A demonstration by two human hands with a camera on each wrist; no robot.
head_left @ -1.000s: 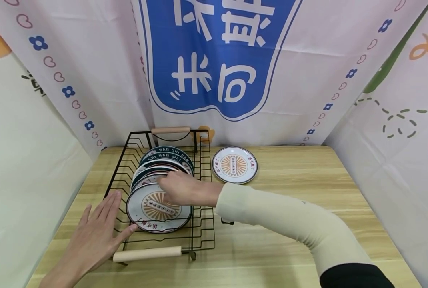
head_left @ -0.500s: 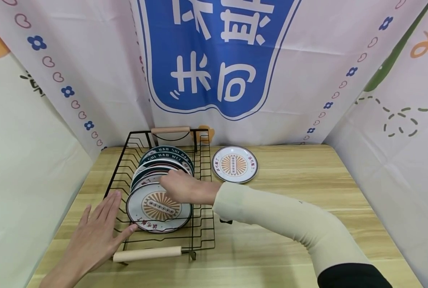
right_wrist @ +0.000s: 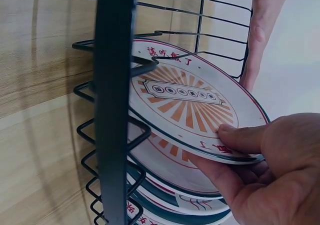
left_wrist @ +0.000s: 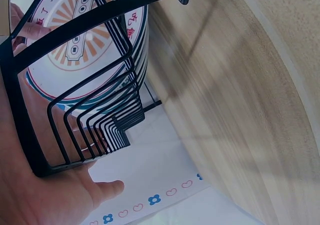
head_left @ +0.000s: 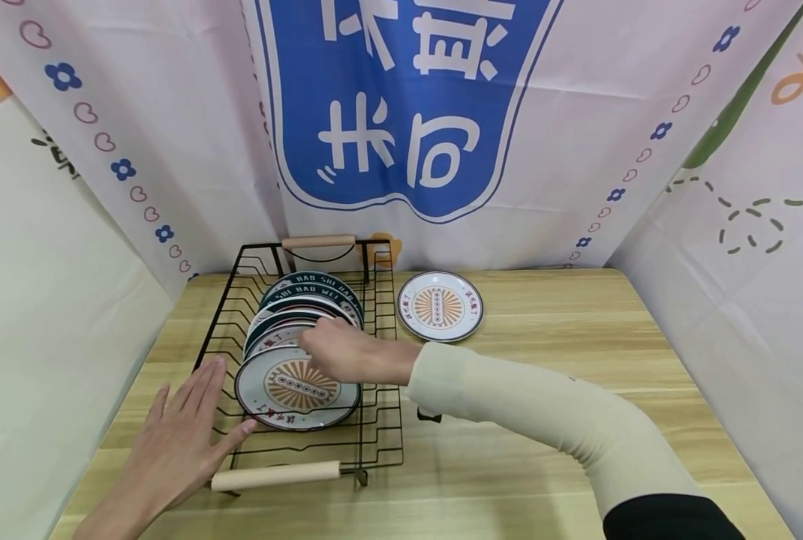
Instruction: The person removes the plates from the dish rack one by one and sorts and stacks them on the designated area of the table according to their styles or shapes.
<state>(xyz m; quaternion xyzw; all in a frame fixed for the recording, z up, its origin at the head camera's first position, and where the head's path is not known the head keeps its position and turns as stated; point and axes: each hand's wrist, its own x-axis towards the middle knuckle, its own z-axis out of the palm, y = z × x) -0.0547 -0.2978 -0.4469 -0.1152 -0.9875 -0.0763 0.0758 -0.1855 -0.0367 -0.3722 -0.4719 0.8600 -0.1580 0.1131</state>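
Observation:
My right hand (head_left: pixel 347 352) pinches the upper edge of the front white plate (head_left: pixel 260 382), which has an orange sunburst print. In the right wrist view, the thumb (right_wrist: pixel 242 137) lies on the plate's printed face and the other fingers are behind it. That plate leans inside a black wire dish rack (head_left: pixel 216 319), in front of several upright plates (head_left: pixel 310 290), some with dark green rims. At the rack's left side rests my left hand (head_left: pixel 178 442), fingers extended along the wires and thumb near the front plate's lower edge. The left wrist view shows its palm (left_wrist: pixel 45 200) against the frame.
A similar white plate (head_left: pixel 440 307) lies flat on the wooden table (head_left: pixel 543 465), right of the rack's back end. The rack has wooden handles at its near (head_left: pixel 276 476) and far (head_left: pixel 318 241) ends. Printed cloth walls (head_left: pixel 563 150) enclose the table at back and sides.
The front plate's lower edge has risen slightly, so it looks a little more upright in my right hand's pinch. My left hand stays in place at the rack.

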